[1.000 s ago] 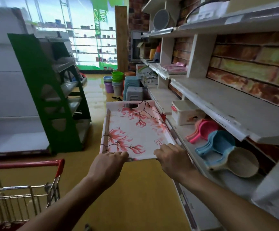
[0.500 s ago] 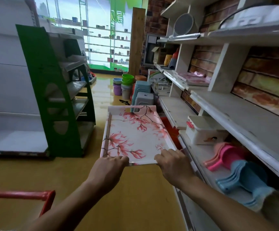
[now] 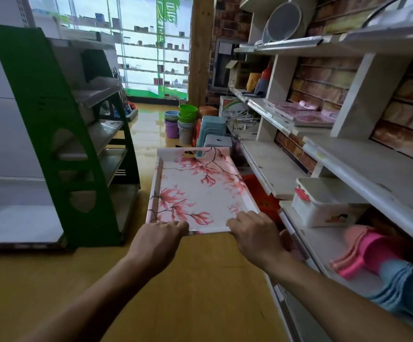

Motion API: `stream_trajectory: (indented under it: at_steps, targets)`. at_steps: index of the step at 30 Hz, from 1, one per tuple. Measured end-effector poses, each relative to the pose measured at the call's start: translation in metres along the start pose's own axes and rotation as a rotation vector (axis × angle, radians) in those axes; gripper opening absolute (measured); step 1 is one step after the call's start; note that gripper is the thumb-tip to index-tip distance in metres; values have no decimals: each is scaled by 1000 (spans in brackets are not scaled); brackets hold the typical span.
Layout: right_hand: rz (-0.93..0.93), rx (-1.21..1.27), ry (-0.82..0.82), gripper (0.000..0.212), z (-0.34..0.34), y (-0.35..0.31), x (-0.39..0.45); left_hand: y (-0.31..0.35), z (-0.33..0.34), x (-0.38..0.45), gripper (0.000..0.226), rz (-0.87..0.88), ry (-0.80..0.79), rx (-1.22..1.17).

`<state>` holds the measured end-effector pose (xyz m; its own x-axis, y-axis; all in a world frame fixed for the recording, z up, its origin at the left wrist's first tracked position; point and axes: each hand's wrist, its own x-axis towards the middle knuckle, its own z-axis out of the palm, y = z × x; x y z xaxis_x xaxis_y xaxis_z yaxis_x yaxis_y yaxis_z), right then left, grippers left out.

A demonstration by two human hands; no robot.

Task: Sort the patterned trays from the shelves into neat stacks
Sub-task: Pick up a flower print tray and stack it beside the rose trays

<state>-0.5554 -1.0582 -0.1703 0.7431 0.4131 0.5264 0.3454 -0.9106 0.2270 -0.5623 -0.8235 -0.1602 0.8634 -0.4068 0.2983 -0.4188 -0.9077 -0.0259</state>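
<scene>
A: Item in hand?
B: Floral tray (image 3: 195, 191), held level over the aisle at 12 o'clock; left hand (image 3: 156, 243) and right hand (image 3: 257, 235) each grip its near rim. Step: carrying. Next, likely a set-down on the pink tray stack (image 3: 306, 117), 1 o'clock, far.
A: Obstacles?
B: White lidded box (image 3: 324, 203) at 2; stools (image 3: 212, 134) and buckets (image 3: 183, 119) beyond.

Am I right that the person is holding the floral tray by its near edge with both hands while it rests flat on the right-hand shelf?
Not quite: the head view shows the floral tray held out over the aisle floor, not resting on the shelf. The left hand and right hand do grip its near edge.
</scene>
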Motion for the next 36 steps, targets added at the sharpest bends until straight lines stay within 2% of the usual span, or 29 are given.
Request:
stream_trajectory:
  at_steps: [9,21,33,34,36]
  targets:
    - [46,46,-23,15,76,39,85,-49,33,105,23,12,-5,57]
    - [56,47,49,15,156,140,227,-97,49,285,20,36,68,96]
    - [77,26,45,9,238,191,320,-153,113,413,12,70,104,100]
    - [87,25,63,10,246,195,331,-161,120,427,12,77,110,101]
    - [109,19,96,29,261,202,353,-177,131,457,12,98,120,99]
